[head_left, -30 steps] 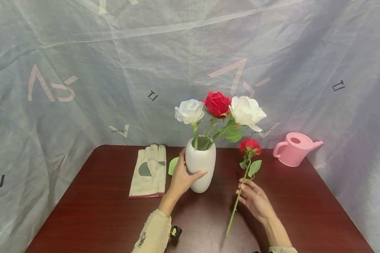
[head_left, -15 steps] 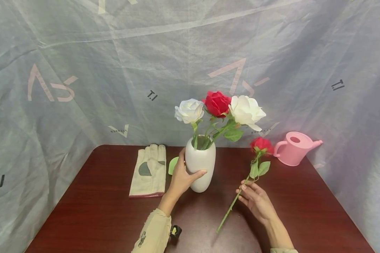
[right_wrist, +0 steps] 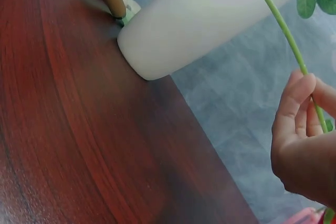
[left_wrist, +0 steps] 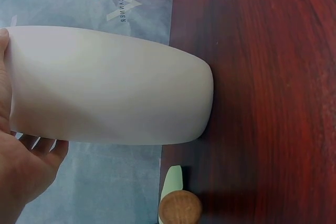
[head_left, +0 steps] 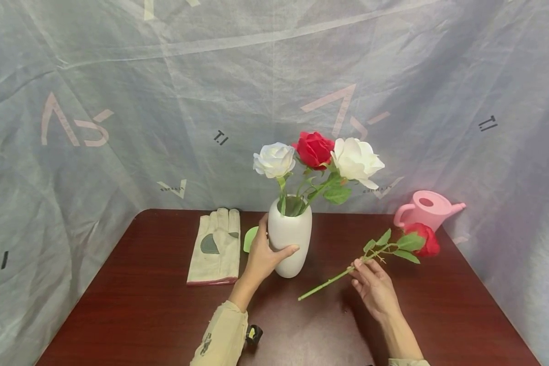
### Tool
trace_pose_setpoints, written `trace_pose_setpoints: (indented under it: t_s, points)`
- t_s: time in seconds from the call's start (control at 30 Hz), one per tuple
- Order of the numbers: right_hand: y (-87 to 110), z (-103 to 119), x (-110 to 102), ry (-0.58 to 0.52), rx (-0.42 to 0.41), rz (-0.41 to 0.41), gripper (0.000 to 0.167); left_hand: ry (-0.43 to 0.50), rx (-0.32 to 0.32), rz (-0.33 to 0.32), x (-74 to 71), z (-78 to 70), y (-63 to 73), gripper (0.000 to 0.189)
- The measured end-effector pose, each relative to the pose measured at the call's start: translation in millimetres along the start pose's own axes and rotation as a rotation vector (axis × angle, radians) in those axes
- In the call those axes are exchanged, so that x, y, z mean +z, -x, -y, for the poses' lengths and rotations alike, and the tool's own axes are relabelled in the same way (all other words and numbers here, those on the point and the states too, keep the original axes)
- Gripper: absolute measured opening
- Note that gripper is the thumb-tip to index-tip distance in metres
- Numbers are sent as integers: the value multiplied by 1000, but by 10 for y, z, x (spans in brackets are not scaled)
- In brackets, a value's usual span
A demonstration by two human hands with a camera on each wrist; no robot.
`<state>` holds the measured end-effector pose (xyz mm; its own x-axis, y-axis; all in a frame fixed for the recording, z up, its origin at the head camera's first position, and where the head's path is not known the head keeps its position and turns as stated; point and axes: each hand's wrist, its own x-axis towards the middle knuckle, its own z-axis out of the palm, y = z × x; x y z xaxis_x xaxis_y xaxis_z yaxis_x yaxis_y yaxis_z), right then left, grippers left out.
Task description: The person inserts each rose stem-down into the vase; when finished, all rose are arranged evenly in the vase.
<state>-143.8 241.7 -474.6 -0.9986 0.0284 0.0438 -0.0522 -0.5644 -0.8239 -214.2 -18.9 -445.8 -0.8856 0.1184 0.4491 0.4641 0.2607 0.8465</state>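
Note:
In the head view my left hand [head_left: 264, 259] grips the white vase [head_left: 297, 239] from its left side, thumb across the front. A white rose [head_left: 274, 160], a red rose [head_left: 314, 151] and a larger white rose [head_left: 358, 161] stand in the vase. My right hand [head_left: 376, 290] pinches the green stem of another red rose [head_left: 424, 240] between thumb and fingers. That rose lies nearly sideways above the table, bloom to the right and stem end toward the vase. The right wrist view shows the pinched stem [right_wrist: 283, 27] passing in front of the vase.
A pink watering can [head_left: 424, 208] stands at the back right, behind the held bloom. A work glove [head_left: 215, 249] lies left of the vase. Between them is a green tool [head_left: 250, 240] with a wooden handle [left_wrist: 180, 206]. A grey cloth hangs behind the table [head_left: 132, 305].
The rose in my right hand has tilted over: its bloom swung right and down toward the watering can, its stem end left and up. The left hand and vase stay put.

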Motion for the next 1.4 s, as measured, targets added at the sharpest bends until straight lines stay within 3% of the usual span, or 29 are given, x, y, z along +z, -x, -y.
trace_pose_setpoints:
  t_s: [0.03, 0.47, 0.77, 1.03, 1.3, 1.4]
  points:
    - [-3, 1, 5, -8, 1, -14, 22, 5, -10, 4, -16, -60, 7, 94]
    - [-15, 123, 173, -42, -13, -129, 21, -8, -23, 9, -6, 27, 5, 95]
    - [-43, 285, 394, -210, -66, -197, 16, -7, -34, 9, 16, 36, 15, 93]
    - [-182, 499, 643, -325, -301, -397, 8, 1, -35, -2, 28, 19, 12, 94]
    - [-261, 619, 841, -352, -386, -366, 10, -12, -37, -17, 36, 23, 3, 96]
    - [-297, 611, 913, -333, -462, -359, 10, -18, -37, -24, 38, 33, 3, 96]
